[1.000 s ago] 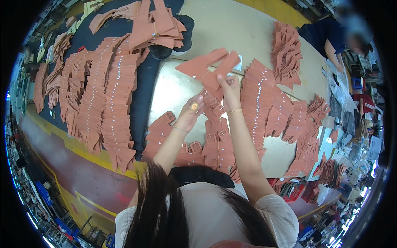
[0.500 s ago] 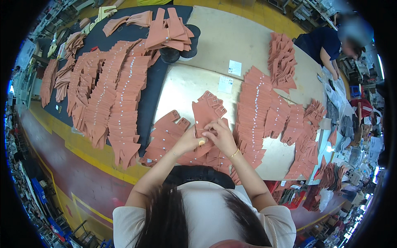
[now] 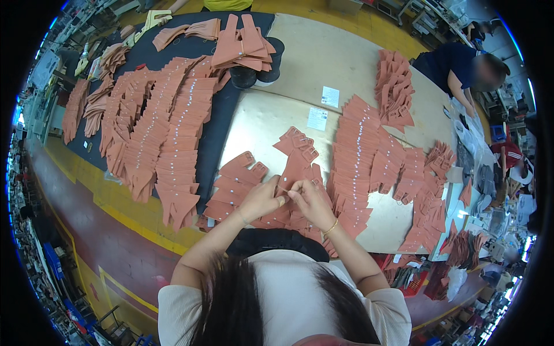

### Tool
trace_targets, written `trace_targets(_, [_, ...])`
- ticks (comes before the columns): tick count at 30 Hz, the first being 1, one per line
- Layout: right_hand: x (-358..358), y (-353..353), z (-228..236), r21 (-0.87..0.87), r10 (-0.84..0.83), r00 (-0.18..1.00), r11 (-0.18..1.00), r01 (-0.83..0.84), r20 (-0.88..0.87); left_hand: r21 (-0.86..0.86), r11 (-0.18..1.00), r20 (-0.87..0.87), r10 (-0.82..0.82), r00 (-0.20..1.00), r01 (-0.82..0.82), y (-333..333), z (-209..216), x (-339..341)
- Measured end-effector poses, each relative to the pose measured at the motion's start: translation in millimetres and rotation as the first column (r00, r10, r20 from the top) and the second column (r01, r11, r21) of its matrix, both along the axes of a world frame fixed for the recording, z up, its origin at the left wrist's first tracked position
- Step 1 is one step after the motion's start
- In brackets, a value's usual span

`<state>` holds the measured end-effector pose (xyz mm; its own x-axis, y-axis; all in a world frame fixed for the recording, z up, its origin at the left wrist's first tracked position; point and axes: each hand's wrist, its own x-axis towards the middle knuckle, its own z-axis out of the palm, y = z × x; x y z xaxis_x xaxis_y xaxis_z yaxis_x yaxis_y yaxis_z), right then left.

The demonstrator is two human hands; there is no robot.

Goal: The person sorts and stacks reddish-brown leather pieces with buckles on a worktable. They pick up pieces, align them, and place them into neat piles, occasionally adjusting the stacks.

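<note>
In the head view, the near part of a salmon-coloured strap bundle (image 3: 298, 164) is hidden by the left hand (image 3: 264, 200) and the right hand (image 3: 314, 206). A thin pale strand (image 3: 283, 189) between them is hard to make out. The right thumb and fingers pinch together on it; the left fingers are curled, but their tips are partly covered, so I cannot tell what they grip. Dark hair (image 3: 234, 300) covers part of the person's pale shirt (image 3: 283, 277).

A buckle-ended fan of pieces (image 3: 231, 184) lies left of the bundle, and a long fanned row (image 3: 355, 155) right of it. More fanned rows (image 3: 184, 132) cover the dark mat (image 3: 219, 132). Beyond the hands are two paper sheets (image 3: 316, 118) on the table (image 3: 369, 34).

The bundle is in front of the person's body, its long axis running away from it, leaning slightly right, buckle-shaped ends farthest.
</note>
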<state>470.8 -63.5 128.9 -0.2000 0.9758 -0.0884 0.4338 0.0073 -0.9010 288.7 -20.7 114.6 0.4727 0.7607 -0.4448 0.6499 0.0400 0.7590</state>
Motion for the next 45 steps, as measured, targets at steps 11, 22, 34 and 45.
trace_targets(11, [63,37,-6,-0.608,-0.638,0.123,0.765,0.213,-0.76,0.148,0.987,0.095,-0.069,0.993,0.055,-9,16,-11])
trace_targets(22, [93,63,-136,0.325,-0.607,0.783,0.775,0.542,0.139,-0.552,0.755,0.419,0.619,0.664,-0.355,5,12,-48])
trace_targets(34, [92,159,-66,0.285,-0.425,0.863,0.893,0.349,0.273,-0.894,0.423,0.314,0.826,0.468,-0.148,30,-6,-25])
trace_targets(45, [6,61,-2,0.327,0.202,0.93,0.896,-0.302,0.307,-0.813,0.576,0.544,0.703,0.458,0.081,41,-6,-19])
